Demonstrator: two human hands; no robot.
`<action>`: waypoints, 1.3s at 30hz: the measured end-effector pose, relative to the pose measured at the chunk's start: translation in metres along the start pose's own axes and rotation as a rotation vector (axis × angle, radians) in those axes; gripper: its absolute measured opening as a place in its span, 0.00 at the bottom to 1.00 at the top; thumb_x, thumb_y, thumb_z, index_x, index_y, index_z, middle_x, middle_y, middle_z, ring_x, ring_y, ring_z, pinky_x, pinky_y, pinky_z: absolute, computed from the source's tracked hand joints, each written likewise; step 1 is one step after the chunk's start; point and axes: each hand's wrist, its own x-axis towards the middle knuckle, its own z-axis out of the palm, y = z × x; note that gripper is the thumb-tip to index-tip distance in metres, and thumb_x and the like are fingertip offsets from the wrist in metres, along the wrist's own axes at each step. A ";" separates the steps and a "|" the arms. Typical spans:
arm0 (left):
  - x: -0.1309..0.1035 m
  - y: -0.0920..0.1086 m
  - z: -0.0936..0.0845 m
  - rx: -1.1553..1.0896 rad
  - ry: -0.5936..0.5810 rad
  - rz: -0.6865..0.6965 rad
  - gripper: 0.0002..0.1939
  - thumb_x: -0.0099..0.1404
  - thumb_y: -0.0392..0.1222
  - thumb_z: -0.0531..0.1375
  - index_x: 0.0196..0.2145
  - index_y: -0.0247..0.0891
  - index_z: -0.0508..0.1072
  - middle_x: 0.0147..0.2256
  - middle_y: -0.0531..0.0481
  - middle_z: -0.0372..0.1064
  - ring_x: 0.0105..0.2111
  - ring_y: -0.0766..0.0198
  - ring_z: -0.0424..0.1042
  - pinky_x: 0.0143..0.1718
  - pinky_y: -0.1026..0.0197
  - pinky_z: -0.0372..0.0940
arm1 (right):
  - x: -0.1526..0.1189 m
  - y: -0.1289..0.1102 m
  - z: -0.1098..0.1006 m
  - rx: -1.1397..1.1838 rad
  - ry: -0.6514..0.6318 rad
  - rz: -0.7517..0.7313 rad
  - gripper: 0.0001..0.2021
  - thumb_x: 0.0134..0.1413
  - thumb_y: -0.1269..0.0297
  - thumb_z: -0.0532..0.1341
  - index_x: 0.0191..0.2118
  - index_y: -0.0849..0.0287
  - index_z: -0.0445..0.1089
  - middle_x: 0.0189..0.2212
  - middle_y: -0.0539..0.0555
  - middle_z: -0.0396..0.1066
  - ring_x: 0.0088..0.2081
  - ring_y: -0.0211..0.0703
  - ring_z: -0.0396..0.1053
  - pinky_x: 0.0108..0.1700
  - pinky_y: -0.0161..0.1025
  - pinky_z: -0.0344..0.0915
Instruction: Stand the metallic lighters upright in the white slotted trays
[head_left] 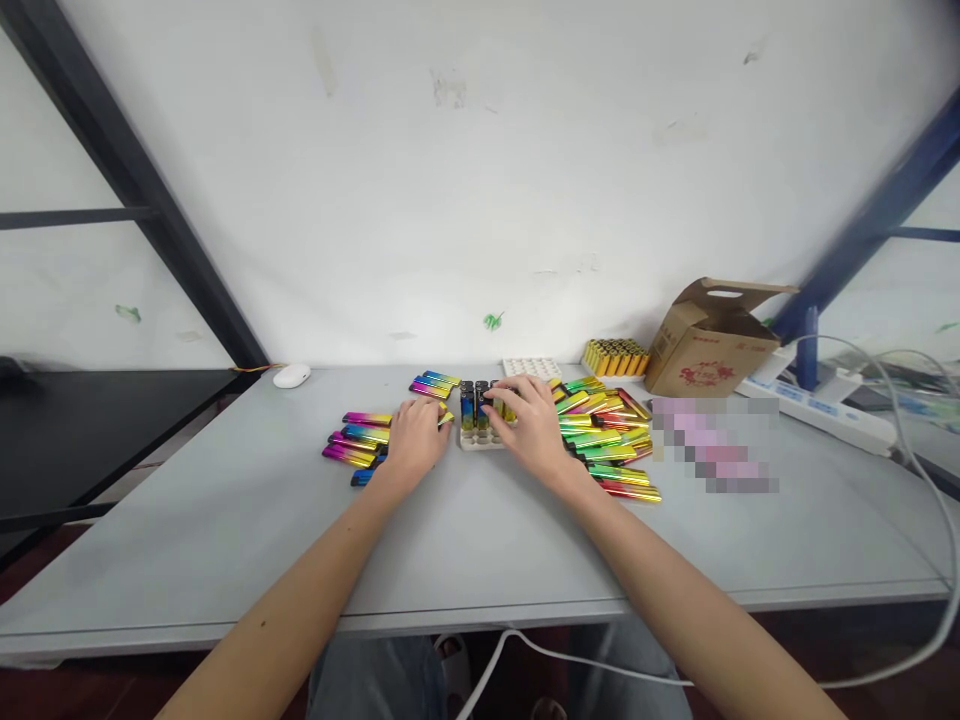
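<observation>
The left hand (415, 437) holds a lighter (444, 413); the right hand (534, 425) touches upright lighters (468, 408) in a white tray (474, 443) on the grey desk (225, 560). Loose lighters (616, 452) lie on both sides; an open cardboard box (701, 355) stands near the wall (487, 200).

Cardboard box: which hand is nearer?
Right. The right hand is at the front white tray, left of and closer to the person than the cardboard box; the left hand is farther left, on the tray's other side.
</observation>
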 end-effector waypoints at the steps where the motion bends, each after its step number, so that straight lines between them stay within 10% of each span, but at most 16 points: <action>1: -0.001 0.000 0.001 0.002 0.020 0.009 0.05 0.64 0.38 0.58 0.36 0.38 0.74 0.44 0.42 0.73 0.48 0.46 0.68 0.46 0.49 0.64 | 0.000 0.000 0.000 -0.030 0.024 -0.002 0.08 0.60 0.65 0.59 0.41 0.56 0.75 0.43 0.57 0.73 0.49 0.51 0.66 0.53 0.50 0.64; 13: -0.003 0.004 -0.002 -0.031 0.270 0.077 0.04 0.65 0.35 0.56 0.37 0.39 0.70 0.35 0.43 0.76 0.44 0.47 0.72 0.54 0.40 0.55 | -0.005 -0.004 0.007 -0.088 -0.017 0.039 0.14 0.57 0.68 0.57 0.48 0.58 0.73 0.54 0.63 0.65 0.61 0.57 0.56 0.61 0.58 0.58; 26: 0.035 0.014 -0.027 -0.286 0.910 0.463 0.04 0.63 0.39 0.64 0.37 0.42 0.72 0.32 0.52 0.77 0.36 0.58 0.75 0.51 0.47 0.63 | -0.004 -0.008 0.007 -0.010 0.054 0.049 0.17 0.56 0.68 0.56 0.52 0.60 0.65 0.52 0.62 0.65 0.57 0.53 0.60 0.60 0.53 0.59; 34: 0.020 0.036 -0.034 -0.931 0.742 0.456 0.15 0.60 0.42 0.67 0.41 0.39 0.68 0.39 0.49 0.77 0.36 0.63 0.79 0.39 0.59 0.75 | -0.001 -0.009 0.005 0.096 0.099 0.091 0.19 0.59 0.59 0.59 0.54 0.59 0.63 0.51 0.61 0.67 0.55 0.52 0.63 0.57 0.51 0.62; 39: 0.005 0.040 -0.035 -0.948 0.662 0.403 0.14 0.61 0.46 0.66 0.39 0.40 0.66 0.38 0.47 0.77 0.38 0.61 0.78 0.41 0.57 0.74 | -0.002 -0.010 0.006 0.208 0.066 0.086 0.11 0.62 0.60 0.56 0.47 0.56 0.69 0.45 0.58 0.71 0.49 0.49 0.67 0.52 0.47 0.65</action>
